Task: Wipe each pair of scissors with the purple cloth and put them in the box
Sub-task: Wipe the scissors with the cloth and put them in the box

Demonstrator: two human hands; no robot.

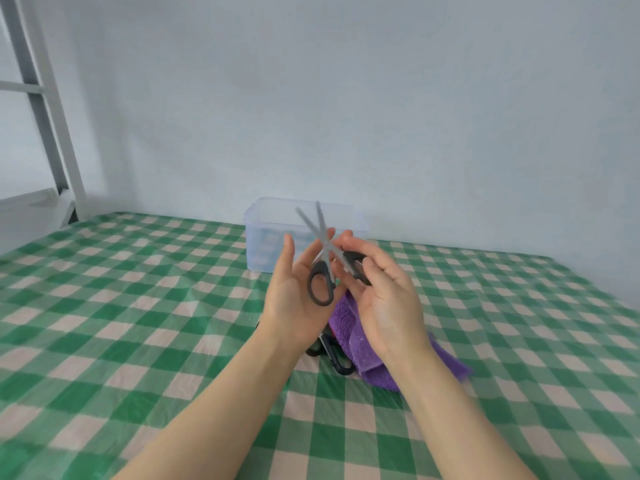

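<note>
Scissors [325,249], blades apart, held before clear box [263,242].

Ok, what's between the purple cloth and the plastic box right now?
In the head view, the right hand pinches open scissors resting on the left hand, over that stretch; the tablecloth beneath shows nothing else.

One pair of scissors [325,247] sat between two grips, the left grip [294,299] and the right grip [388,296]. Below them lay one purple cloth [360,351] and at least one more black-handled pair [332,355]. Beyond them stood one clear box [263,237].
</note>
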